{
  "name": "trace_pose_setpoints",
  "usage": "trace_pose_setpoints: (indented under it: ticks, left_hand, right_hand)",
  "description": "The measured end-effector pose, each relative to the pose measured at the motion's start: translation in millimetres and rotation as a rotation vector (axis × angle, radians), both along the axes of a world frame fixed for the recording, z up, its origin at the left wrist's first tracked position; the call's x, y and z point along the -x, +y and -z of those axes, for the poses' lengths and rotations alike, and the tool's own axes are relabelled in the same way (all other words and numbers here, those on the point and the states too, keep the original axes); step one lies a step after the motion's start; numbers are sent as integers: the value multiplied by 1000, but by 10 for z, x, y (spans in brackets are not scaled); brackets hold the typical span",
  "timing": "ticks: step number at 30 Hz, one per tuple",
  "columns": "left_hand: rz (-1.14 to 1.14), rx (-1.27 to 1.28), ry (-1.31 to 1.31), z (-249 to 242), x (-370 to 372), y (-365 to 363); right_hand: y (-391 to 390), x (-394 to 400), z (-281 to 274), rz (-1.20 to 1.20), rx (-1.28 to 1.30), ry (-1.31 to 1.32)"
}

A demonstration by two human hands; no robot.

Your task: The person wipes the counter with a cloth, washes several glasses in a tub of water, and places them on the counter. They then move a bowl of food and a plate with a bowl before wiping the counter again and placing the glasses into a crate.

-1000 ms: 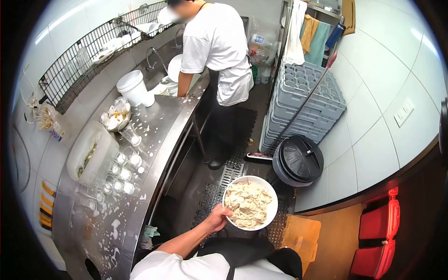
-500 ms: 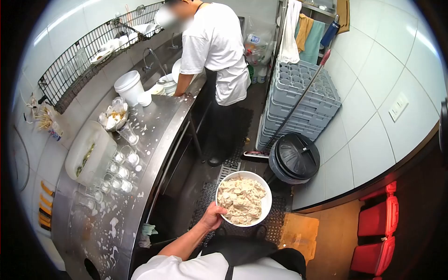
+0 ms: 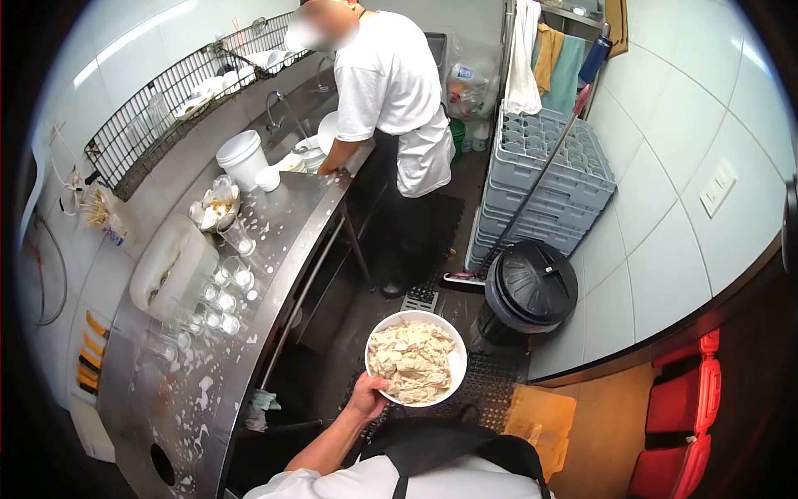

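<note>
My left hand [image 3: 366, 398] is closed on the rim of a round white bowl [image 3: 458, 363], with the thumb over its near left edge. A creamy, pale, chunky mixture [image 3: 409, 359] fills most of the bowl, leaving bare white wall on the right side. The bowl is held roughly level in front of my body, above the dark floor. My fingers under the bowl are hidden. My right hand is out of sight.
To the left runs a wet steel counter [image 3: 274, 270] with several glasses [image 3: 223, 298] and a plastic tub [image 3: 150, 287]. A person [image 3: 386, 83] works at the sink ahead. Grey racks [image 3: 532, 200], a broom [image 3: 540, 183] and a black bin [image 3: 536, 287] stand right; red containers [image 3: 677, 403] lie lower right.
My left hand and the bowl have shifted a little to the left, nearer the counter. The view has turned slightly, so the surroundings sit further right. The grip is the same.
</note>
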State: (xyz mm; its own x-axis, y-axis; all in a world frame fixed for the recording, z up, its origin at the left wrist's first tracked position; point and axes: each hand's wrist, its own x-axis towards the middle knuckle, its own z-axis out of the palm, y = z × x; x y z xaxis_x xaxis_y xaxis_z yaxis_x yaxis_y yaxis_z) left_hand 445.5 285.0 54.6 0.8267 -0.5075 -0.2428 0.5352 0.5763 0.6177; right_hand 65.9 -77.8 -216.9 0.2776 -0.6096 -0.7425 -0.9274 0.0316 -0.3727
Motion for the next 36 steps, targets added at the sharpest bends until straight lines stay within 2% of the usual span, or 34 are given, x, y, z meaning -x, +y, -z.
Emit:
trace_pose_setpoints:
  ticks: [2, 5, 8, 14, 19, 21, 25, 36]
  left_hand:
    - [25, -29, -19, -11, 22, 4]
    - [-1, -34, -17, -63, 60, -11]
    - [-1, -30, -21, -127, 87, -21]
    - [-4, -35, 1, -103, 95, -13]
    - [2, -26, 19, 39, 67, 23]
    - [21, -20, 36, -17, 53, 6]
    - [25, 7, 42, 57, 18, -29]
    - [44, 15, 18, 157, -23, -79]
  right_hand:
    - [-35, 26, 189, -21, 114, -93]
    - [-122, -3, 294, 212, -103, -185]
    - [-112, -70, 228, 265, -106, -199]
    - [-121, -166, 60, 169, -166, -176]
    - [-37, -120, -99, 35, -10, -177]
    - [-34, 40, 87, -27, 64, -180]
    - [-47, 55, 257, -16, 39, -169]
    - [-65, -269, 180, -28, 3, -186]
